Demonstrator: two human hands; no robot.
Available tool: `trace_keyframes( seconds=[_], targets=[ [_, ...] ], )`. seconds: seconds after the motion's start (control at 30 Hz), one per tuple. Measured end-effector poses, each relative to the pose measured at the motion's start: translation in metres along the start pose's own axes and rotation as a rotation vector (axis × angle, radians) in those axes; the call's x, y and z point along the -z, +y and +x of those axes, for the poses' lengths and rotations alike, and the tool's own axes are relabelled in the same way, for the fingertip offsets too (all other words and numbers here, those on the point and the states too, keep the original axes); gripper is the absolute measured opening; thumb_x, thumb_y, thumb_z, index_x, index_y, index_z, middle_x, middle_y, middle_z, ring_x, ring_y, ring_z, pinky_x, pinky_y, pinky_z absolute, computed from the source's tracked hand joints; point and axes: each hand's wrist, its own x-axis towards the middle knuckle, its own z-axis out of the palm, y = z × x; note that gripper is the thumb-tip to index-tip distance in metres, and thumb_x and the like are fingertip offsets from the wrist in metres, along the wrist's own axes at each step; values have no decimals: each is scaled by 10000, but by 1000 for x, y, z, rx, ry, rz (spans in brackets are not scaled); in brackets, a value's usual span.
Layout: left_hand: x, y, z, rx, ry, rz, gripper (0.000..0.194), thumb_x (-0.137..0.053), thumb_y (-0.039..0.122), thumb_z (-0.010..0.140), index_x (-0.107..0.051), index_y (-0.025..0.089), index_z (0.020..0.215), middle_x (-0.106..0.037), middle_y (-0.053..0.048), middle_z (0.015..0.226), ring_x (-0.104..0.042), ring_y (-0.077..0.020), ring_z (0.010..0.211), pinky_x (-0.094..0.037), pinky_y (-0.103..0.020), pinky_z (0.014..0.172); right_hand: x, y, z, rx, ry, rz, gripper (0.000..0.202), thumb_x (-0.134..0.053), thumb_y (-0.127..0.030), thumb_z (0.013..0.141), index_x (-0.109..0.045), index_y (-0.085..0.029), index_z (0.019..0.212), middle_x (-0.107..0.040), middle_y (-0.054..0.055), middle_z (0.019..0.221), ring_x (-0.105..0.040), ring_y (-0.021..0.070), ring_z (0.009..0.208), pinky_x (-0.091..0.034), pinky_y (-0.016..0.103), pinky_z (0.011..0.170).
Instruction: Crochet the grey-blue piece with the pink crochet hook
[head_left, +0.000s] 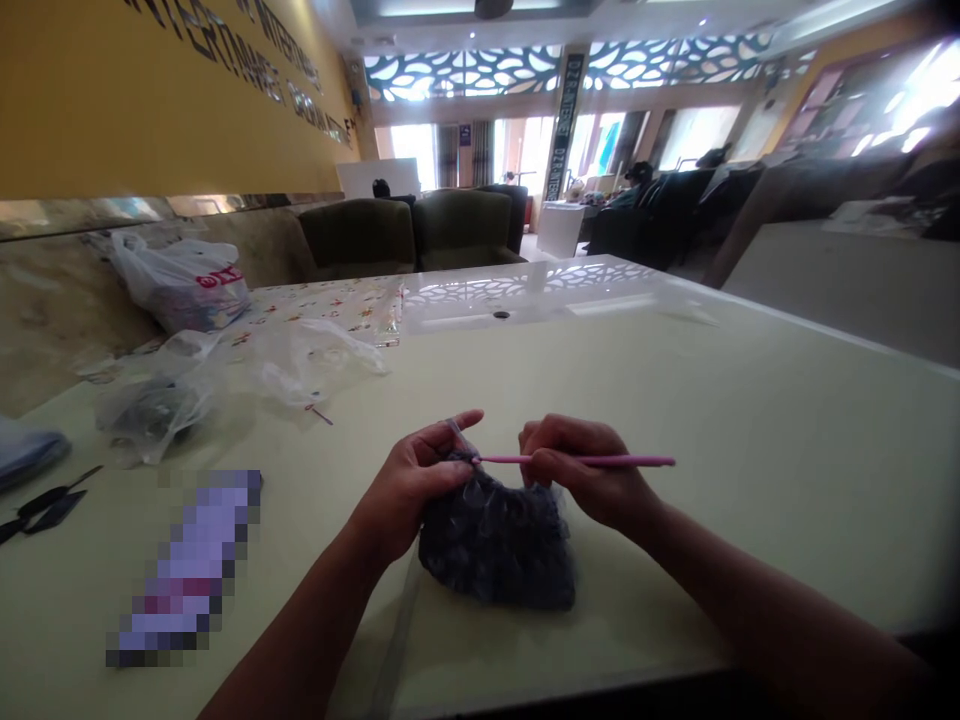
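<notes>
A dark grey-blue crochet piece point(499, 550) hangs just above the table between my hands. My left hand point(424, 475) pinches its upper left edge, with the index finger raised and a strand of grey yarn point(459, 435) running over it. In my right hand point(577, 465) a pink crochet hook point(630, 461) is gripped, lying almost level. Its tip meets the top edge of the piece beside my left thumb. The exact stitch at the tip is too small to make out.
Left on the pale table point(750, 460) lie scissors point(49, 508), a blurred-out purple object point(191, 565), a clear bag with something dark point(157, 410) and a crumpled plastic bag point(315, 360). A full white carrier bag point(187, 280) stands behind them. Chairs point(461, 225) stand beyond the table.
</notes>
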Motion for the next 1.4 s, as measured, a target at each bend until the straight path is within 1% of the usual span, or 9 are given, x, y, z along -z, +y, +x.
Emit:
trace_keyframes(
  seconds=[0.2, 0.33, 0.5, 0.57, 0.67, 0.87, 1.03, 1.23, 1.4],
  targets=[
    [-14, -19, -1, -129, -10, 272, 454, -783, 267, 763, -718, 260, 1212, -704, -61, 1223, -612, -245, 1169, -447, -343, 1007, -17, 2, 3, 407, 188, -604, 102, -581, -260, 959, -594, -168, 916, -669, 47, 798, -619, 157, 737, -489, 293, 720],
    [-20, -25, -2, -387, 122, 589, 345, -684, 235, 839, -723, 239, 1181, -694, -66, 1279, -575, -270, 1272, -412, -401, 1087, -30, -5, -3, 263, 198, -721, 171, -486, -249, 1010, -579, -166, 1129, -721, 58, 882, -677, 156, 759, -512, 275, 758],
    [-13, -10, -6, -587, 87, 790, 248, -685, 242, 847, -767, 218, 1080, -735, -95, 1110, -655, -249, 1082, -495, -382, 979, -22, -9, -6, -33, 258, -511, 174, -497, -281, 1006, -631, -171, 994, -659, -8, 716, -575, 85, 561, -421, 188, 554],
    [-5, -2, -5, -554, 71, 688, 175, -670, 262, 871, -795, 231, 989, -751, -80, 997, -667, -228, 1010, -509, -366, 948, -9, -10, 0, -105, 250, -404, 211, -516, -321, 990, -649, -169, 930, -613, -17, 675, -530, 82, 563, -393, 186, 535],
    [9, 6, -1, -432, 103, 247, 164, -652, 332, 882, -798, 256, 887, -723, -31, 792, -664, -175, 808, -562, -335, 820, 10, -10, 11, -154, 236, -292, 255, -539, -352, 964, -660, -155, 858, -554, -19, 651, -477, 85, 585, -362, 199, 533],
    [18, 8, 8, -251, 196, -25, 313, -732, 271, 787, -747, 233, 1098, -679, -68, 1151, -592, -208, 1099, -585, -287, 804, 26, -4, 18, -191, 204, -196, 280, -551, -370, 946, -671, -139, 841, -523, -15, 654, -440, 85, 604, -336, 218, 546],
    [16, 13, 5, -143, 161, -171, 332, -677, 268, 801, -726, 237, 1128, -676, -68, 1141, -624, -194, 1021, -585, -260, 740, 27, -2, 18, -192, 187, -173, 293, -552, -383, 953, -683, -137, 864, -536, -11, 666, -445, 85, 613, -340, 224, 556],
    [20, 16, 2, -286, 65, -360, 327, -617, 271, 829, -700, 299, 1144, -694, -52, 1138, -662, -171, 992, -583, -223, 704, 24, -1, 17, -193, 158, -153, 297, -547, -382, 959, -683, -134, 871, -563, 2, 703, -461, 93, 646, -363, 231, 579],
    [26, 18, 6, -509, 250, -389, 243, -575, 201, 859, -722, 306, 1022, -720, -1, 986, -664, -113, 960, -565, -221, 871, 22, 0, 18, -196, 158, -143, 288, -548, -370, 954, -685, -135, 860, -541, -6, 682, -456, 89, 638, -361, 227, 577]
  ],
)
